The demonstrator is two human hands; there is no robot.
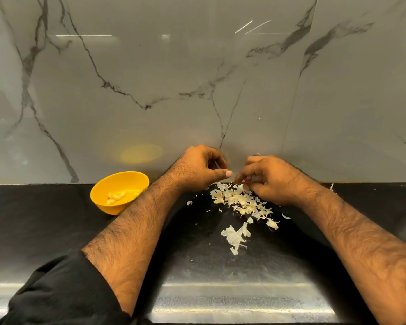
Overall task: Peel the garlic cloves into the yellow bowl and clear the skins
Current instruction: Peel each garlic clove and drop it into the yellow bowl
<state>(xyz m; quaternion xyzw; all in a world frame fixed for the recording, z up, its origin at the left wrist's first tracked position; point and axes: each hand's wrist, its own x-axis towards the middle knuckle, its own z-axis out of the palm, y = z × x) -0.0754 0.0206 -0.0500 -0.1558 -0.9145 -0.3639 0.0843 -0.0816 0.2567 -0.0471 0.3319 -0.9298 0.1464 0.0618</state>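
Observation:
The yellow bowl (pixel 99 192) stands on the black counter at the left, against the wall, with several peeled cloves (pixel 115 196) inside. A heap of pale garlic skins (pixel 240 201) lies right of it, with a larger papery piece (pixel 234 236) nearer me. My left hand (pixel 201 168) hovers above the heap's far edge, fingers curled, thumb pointing right; a thin pale sliver shows in its fingers. My right hand (pixel 271 180) rests at the heap's right side, fingertips curled down among the skins. What they pinch is too small to tell.
The grey marble wall (pixel 197 78) rises right behind the hands and the bowl. The black counter (pixel 45 219) runs left and right, with a shiny front edge (pixel 239 301) near me. Small skin flecks (pixel 189 202) lie scattered around the heap.

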